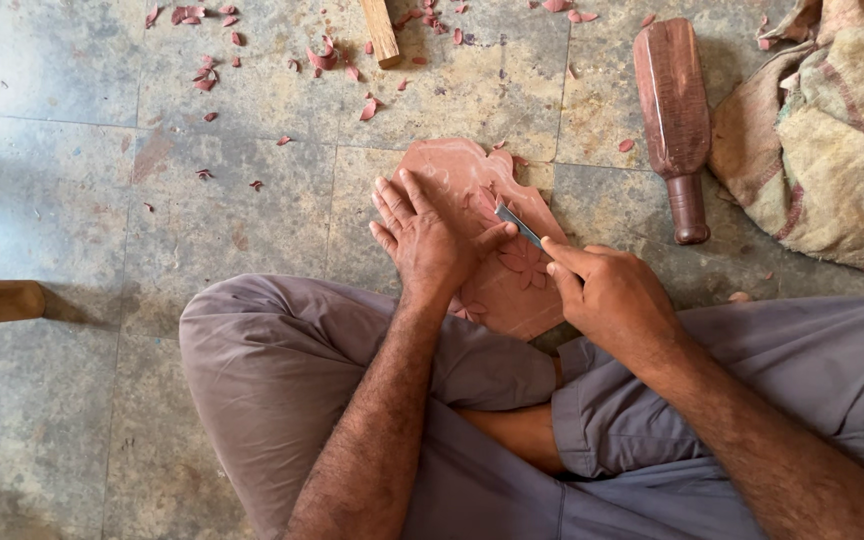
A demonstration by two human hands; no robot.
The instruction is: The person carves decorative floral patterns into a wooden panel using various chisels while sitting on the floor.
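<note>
The right hand (612, 295) is closed around a narrow metal chisel (518, 226), while the left hand (430, 238) lies flat with fingers spread on the reddish carved wood panel (492, 290), its thumb touching the blade near the tip. Risk: if the chisel slips or skids forward, the edge is likely to cut the left thumb or gouge across the petal relief. The panel lies on the stone floor (102, 200) directly under both hands, against the crossed legs; a wooden mallet (674, 110) lies beyond the right hand, untouched.
</note>
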